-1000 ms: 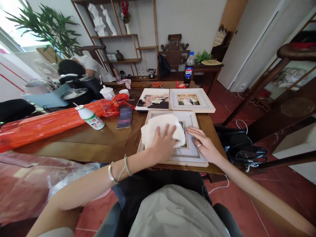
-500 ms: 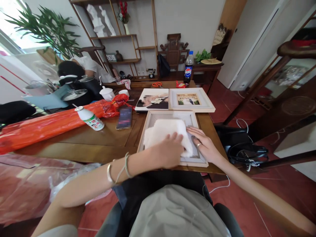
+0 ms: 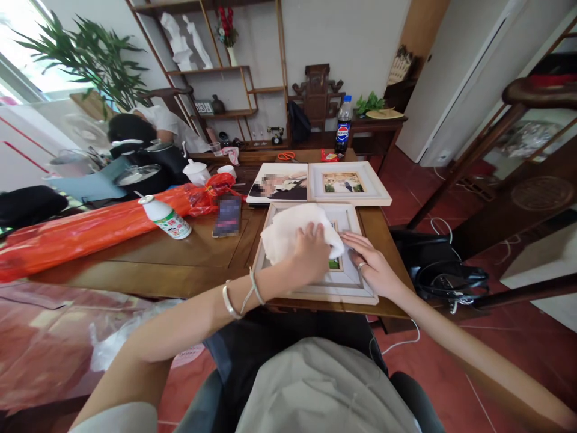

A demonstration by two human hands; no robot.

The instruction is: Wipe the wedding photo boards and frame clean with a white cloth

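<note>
A white picture frame (image 3: 347,284) lies flat at the near edge of the wooden table (image 3: 180,252). My left hand (image 3: 310,252) presses a white cloth (image 3: 288,231) onto the frame's glass, fingers curled over the cloth. My right hand (image 3: 372,267) lies flat on the frame's right side with fingers stretched out and a ring on one finger. Most of the photo under the cloth is hidden; only a small green corner shows.
Behind the frame lie a second white frame (image 3: 349,183) and an unframed photo (image 3: 279,183). A phone (image 3: 228,216), a small white bottle (image 3: 166,218) and an orange plastic bag (image 3: 90,231) lie to the left. A cola bottle (image 3: 343,125) stands at the back. A black bag (image 3: 444,267) sits on the floor at the right.
My left hand slid the cloth toward me over the frame, then back up away from me. My right hand stayed in place on the frame's right side.
</note>
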